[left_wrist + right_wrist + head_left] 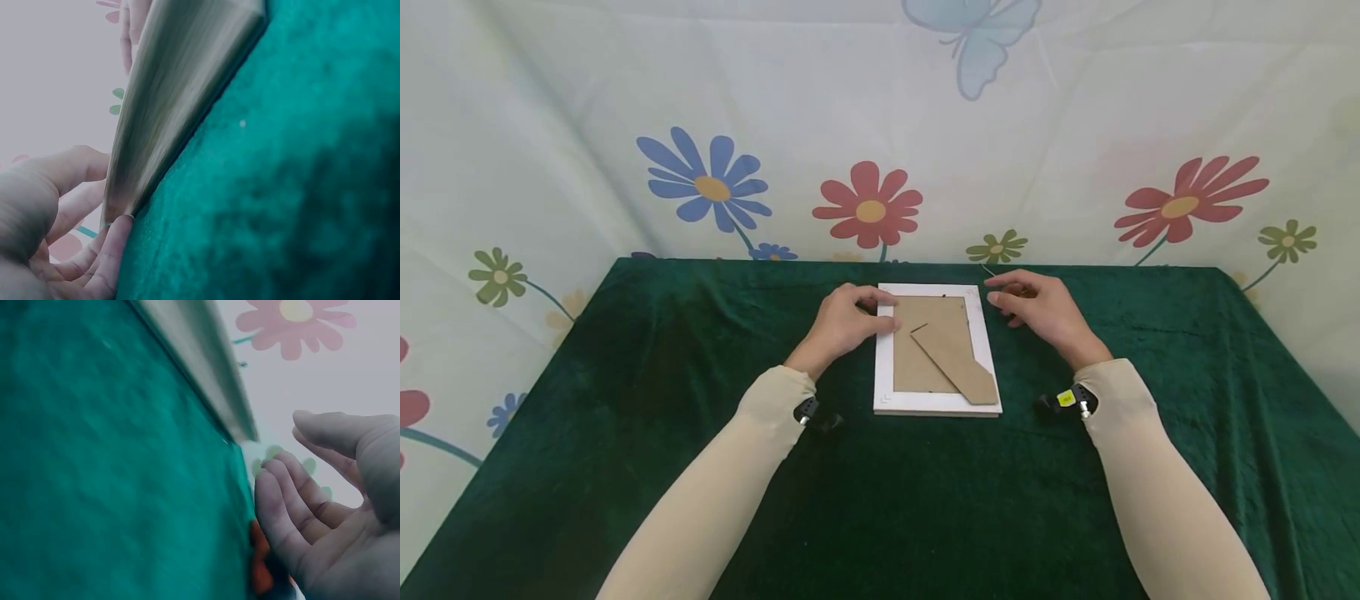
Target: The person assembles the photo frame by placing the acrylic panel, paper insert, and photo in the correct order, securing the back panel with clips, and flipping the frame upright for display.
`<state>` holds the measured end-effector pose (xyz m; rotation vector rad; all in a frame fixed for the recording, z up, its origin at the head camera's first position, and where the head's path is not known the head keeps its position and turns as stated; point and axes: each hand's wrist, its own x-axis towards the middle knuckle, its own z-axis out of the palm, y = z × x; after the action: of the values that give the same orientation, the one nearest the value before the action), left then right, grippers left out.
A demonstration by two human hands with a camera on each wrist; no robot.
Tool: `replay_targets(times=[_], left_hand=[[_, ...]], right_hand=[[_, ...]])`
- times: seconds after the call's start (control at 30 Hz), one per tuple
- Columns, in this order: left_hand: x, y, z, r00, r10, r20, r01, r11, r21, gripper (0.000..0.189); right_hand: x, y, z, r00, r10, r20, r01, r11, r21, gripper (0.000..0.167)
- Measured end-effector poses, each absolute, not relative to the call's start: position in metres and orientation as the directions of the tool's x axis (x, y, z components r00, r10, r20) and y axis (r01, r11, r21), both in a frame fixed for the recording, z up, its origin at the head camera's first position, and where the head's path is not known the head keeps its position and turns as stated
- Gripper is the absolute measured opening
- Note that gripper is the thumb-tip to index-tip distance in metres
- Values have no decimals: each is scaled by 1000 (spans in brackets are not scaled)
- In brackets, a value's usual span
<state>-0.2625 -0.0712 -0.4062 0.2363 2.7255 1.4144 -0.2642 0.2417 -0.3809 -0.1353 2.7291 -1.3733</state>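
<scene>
A white picture frame (883,371) lies face down on the green cloth. Its brown backing board (917,367) faces up, with a slanted brown easel stand (955,367) across it, the stand's wide end over the lower right border. My left hand (842,321) grips the frame's left side near the top; in the left wrist view its fingers (112,250) reach under the edge. Just off the upper right corner is my right hand (1033,308), fingers loosely bent and nothing seen between them. A thin pale sliver (988,271) shows beyond its index fingertip.
Dark green cloth (925,508) covers the table. Behind its far edge hangs a white backdrop (1060,125) printed with flowers. An orange and dark object (259,562) peeks out beside the right fingers in the right wrist view, mostly hidden.
</scene>
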Motion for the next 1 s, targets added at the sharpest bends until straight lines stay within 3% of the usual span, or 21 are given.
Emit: replay_targets(times=[0.33, 0.57, 1.0], left_hand=[[-261, -71, -407, -986, 164, 17, 107, 556, 824, 38], [-261, -71, -407, -986, 164, 15, 105, 558, 823, 39], [-259, -70, -404, -987, 162, 5, 97, 563, 821, 38]], right_hand=[[-264, 273, -368, -999, 6, 37, -25, 634, -773, 40], [-267, 284, -371, -998, 22, 65, -33, 689, -724, 39], [-273, 284, -385, -996, -10, -88, 53, 728, -684, 45]])
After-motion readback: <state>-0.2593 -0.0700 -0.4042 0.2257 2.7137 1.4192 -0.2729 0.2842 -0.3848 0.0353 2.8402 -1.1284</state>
